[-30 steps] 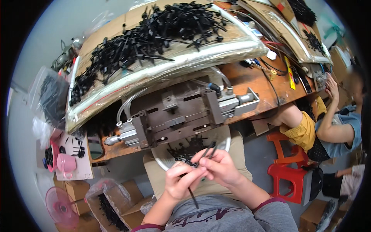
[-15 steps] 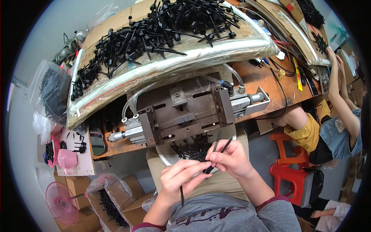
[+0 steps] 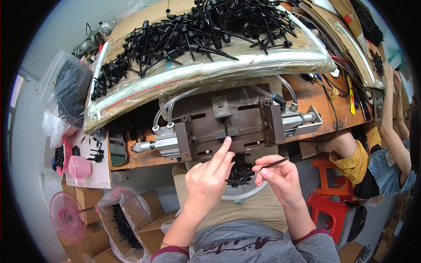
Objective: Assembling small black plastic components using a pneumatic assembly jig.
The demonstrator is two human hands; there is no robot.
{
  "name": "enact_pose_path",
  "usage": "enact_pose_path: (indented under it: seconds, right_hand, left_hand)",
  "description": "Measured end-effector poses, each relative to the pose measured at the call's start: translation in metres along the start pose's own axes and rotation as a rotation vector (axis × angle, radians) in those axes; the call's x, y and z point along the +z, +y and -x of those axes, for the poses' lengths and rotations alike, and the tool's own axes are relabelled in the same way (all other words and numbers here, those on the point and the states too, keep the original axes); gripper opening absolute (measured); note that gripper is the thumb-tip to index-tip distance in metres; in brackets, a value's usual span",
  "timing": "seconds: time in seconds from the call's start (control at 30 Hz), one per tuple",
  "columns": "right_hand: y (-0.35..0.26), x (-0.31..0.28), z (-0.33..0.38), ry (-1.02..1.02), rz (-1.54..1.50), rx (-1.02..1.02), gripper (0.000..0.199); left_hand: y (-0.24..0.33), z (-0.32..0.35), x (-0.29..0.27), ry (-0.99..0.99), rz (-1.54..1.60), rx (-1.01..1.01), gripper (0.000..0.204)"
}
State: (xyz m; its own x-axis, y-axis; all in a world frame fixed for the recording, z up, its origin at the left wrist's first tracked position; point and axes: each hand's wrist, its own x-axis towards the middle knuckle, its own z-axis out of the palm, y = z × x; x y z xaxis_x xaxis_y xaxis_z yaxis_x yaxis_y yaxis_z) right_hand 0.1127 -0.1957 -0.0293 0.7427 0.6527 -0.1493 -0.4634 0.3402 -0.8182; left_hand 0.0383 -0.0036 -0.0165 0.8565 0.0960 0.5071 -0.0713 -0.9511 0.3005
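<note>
My left hand [image 3: 205,186] reaches up to the metal clamping fixture [image 3: 206,105], its index finger stretched out to the small centre block. A thin black plastic piece [image 3: 226,126] stands in the slot at that block, just beyond the fingertip. The other fingers of this hand are curled, and a black rod [image 3: 237,181] juts from beneath them, seemingly held against the palm. Between thumb and fingers, my right hand [image 3: 283,177] pinches another slim black rod [image 3: 275,163], near the fixture's front edge. Below, a white basket [image 3: 245,193] in my lap holds more black pieces, partly hidden by my hands.
A plastic-wrapped cardboard tray [image 3: 210,65] heaped with black parts [image 3: 193,35] overhangs the fixture's back. Air hoses [image 3: 164,107] run to cylinders at both ends. A phone [image 3: 118,152] and pink mug [image 3: 79,167] lie left. Another person [image 3: 388,162] sits at right beside a red stool [image 3: 326,215].
My hands have drawn apart. The left has moved up to the fixture, where a black piece now stands at the centre block. The right has shifted right, keeping one rod. The view has shifted slightly.
</note>
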Motion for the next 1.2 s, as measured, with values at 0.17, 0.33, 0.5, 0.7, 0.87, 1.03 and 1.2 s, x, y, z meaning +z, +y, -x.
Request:
enact_pose_path:
  seconds: [0.17,0.33,0.5,0.7,0.87,1.03,1.2]
  right_hand:
    - [-0.008,0.003,0.002,0.040,0.079,0.032,0.024]
    - [-0.010,0.003,0.000,0.082,0.122,0.060,0.014]
    - [-0.008,0.003,0.001,0.115,0.150,0.023,0.007]
    - [-0.006,0.006,0.001,0.135,0.191,0.031,0.011]
    - [-0.003,0.011,-0.002,0.149,0.138,0.027,0.013]
    - [0.004,0.018,-0.005,0.089,0.134,0.015,0.009]
    - [0.002,0.020,-0.009,0.140,0.263,-0.081,0.017]
  left_hand:
    - [0.003,-0.007,-0.003,-0.028,-0.039,-0.027,0.024]
    - [0.004,-0.012,-0.005,-0.040,0.006,-0.051,0.023]
    - [0.004,-0.013,-0.003,-0.034,0.024,-0.047,0.022]
    - [0.003,-0.011,-0.006,-0.026,0.105,-0.055,0.025]
    - [0.019,0.002,-0.028,-0.072,0.510,0.059,0.029]
    - [0.022,0.012,-0.020,-0.061,0.455,0.101,0.030]
    - [0.011,0.004,-0.019,-0.004,0.215,-0.025,0.025]
